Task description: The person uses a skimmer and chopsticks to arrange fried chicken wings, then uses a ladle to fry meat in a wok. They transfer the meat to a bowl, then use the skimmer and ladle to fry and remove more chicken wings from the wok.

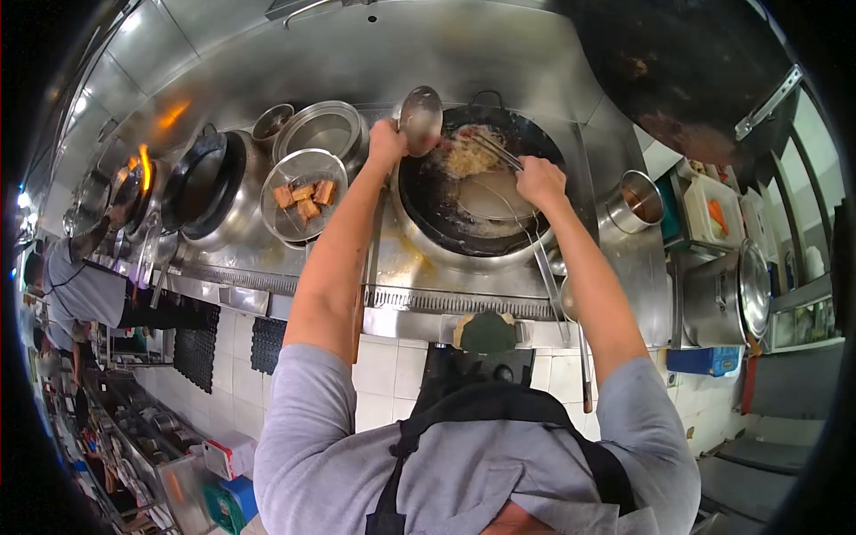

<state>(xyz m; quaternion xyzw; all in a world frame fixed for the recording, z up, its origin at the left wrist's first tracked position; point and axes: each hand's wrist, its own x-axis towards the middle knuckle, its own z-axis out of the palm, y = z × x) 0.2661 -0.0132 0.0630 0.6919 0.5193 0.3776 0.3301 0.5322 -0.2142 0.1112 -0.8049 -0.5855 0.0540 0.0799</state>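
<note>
Left hand (388,143) grips the ladle (420,119); right hand (541,178) pinches chopsticks (495,152) — both meet the noodles (465,156), at eleven o'clock in the wok (430,203). Soft, oily, probably slippery strands — best caught mid-tangle.

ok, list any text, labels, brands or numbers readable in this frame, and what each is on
None readable.
On the red and white box: print too blurred to read.
On the blue crate: no legible marking.
On the ladle in the left hand, the chopsticks in the right hand, and the wok: no marks visible.
</note>
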